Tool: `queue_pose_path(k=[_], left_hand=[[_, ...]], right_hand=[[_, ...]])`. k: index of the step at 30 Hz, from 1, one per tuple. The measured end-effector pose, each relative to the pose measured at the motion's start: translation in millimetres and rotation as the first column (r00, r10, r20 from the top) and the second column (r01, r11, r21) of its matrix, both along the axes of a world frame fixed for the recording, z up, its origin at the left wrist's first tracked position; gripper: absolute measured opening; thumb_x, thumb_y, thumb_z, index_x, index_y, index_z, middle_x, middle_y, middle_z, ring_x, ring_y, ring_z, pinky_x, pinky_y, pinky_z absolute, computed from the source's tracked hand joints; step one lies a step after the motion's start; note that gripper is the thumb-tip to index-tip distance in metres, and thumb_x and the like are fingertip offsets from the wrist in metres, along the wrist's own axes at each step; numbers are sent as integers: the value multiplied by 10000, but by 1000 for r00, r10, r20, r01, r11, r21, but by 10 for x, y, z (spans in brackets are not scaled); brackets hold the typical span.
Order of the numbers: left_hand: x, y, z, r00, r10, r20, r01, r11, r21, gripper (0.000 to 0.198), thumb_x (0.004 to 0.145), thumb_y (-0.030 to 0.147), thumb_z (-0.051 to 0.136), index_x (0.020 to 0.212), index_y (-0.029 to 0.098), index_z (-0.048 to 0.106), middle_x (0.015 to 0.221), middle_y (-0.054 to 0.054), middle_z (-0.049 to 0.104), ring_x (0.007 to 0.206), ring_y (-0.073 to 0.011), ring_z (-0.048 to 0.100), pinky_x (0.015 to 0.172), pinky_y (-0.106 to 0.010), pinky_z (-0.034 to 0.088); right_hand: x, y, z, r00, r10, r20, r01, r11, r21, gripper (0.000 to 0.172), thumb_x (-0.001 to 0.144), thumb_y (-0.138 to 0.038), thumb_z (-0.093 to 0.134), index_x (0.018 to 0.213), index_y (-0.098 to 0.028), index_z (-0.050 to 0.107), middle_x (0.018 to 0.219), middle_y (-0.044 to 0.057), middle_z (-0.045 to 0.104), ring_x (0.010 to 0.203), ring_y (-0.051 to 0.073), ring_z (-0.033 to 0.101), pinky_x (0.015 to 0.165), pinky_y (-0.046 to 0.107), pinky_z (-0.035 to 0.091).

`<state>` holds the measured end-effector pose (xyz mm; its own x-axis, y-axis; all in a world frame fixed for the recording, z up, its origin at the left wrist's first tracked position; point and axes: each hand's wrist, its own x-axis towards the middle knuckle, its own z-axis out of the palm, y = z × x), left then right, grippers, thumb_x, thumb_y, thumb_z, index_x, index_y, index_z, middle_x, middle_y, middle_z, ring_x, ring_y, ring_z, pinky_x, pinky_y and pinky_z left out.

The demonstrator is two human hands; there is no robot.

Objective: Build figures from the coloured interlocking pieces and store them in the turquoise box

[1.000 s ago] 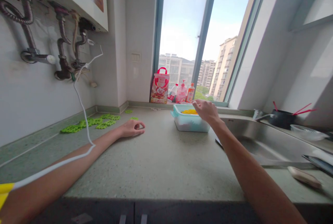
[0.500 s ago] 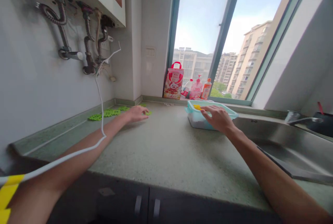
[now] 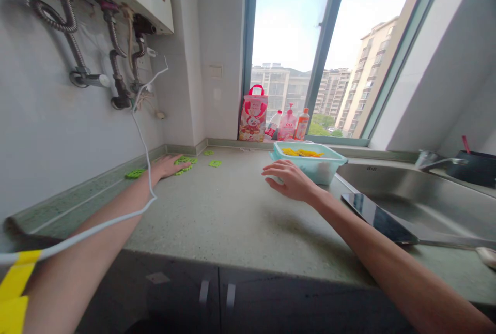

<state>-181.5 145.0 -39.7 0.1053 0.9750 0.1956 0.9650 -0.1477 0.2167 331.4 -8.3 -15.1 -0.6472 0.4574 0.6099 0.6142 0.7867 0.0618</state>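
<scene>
Since a moment ago the right hand [image 3: 289, 181] is drawing back out of the teal tub [image 3: 325, 171], now just beyond it. Its grip is loosely curled, and I cannot tell if it is holding anything. The left hand [image 3: 166, 167] is pressing flat and wide on green pieces [image 3: 185, 160] by the wall [image 3: 58, 132]. Bare bench [image 3: 232, 215] is lying between them, with the sink [image 3: 403, 189] edge rightward.

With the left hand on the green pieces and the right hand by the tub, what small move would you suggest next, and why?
Probably curl the left hand around the green pieces under it and lift a few: it lies flat on them, not gripping. The right hand rests open beside the teal tub, which is lidless and holds yellow pieces.
</scene>
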Motion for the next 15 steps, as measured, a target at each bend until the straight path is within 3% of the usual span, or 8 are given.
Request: queue_pose_path(k=[1, 3, 8, 15], left_hand=[[51, 8, -2, 998, 54, -12, -54, 998, -17, 938, 777, 859, 530, 1485, 247, 569, 1533, -237, 529, 1466, -554, 345, 1056, -692, 337], [176, 22, 0, 998, 46, -34, -48, 997, -57, 977, 771, 881, 525, 1516, 250, 545, 1611, -244, 428, 1483, -533, 336, 1082, -695, 319], [631, -28, 4, 974, -207, -96, 201, 977, -70, 919, 855, 872, 445, 1574, 301, 485, 1670, -179, 359, 1491, -440, 385, 1152, -567, 342], [1409, -309, -10, 855, -500, -139, 484, 865, -133, 851, 937, 815, 437, 1642, 348, 350, 1710, -139, 282, 1539, -389, 326, 1221, -537, 259]], right_hand=[[9, 15, -13, 1000, 6, 1, -6, 1000, -15, 223, 1017, -303, 584, 1157, -272, 755, 1209, 70, 767, 1107, 251, 697, 1021, 451, 510], [22, 37, -29, 1000, 20, -3, -20, 999, -41, 218, 1006, -276, 593, 1143, -270, 762, 1190, 71, 773, 1096, 251, 703, 1001, 441, 526], [5, 38, -52, 1000, 31, 6, -30, 995, -94, 215, 988, -232, 602, 1119, -258, 771, 1163, 67, 778, 1069, 245, 718, 990, 423, 545], [-21, 34, -116, 999, -5, 42, 13, 982, -189, 214, 967, -213, 623, 1114, -247, 774, 1151, 71, 780, 1051, 243, 736, 973, 393, 563]])
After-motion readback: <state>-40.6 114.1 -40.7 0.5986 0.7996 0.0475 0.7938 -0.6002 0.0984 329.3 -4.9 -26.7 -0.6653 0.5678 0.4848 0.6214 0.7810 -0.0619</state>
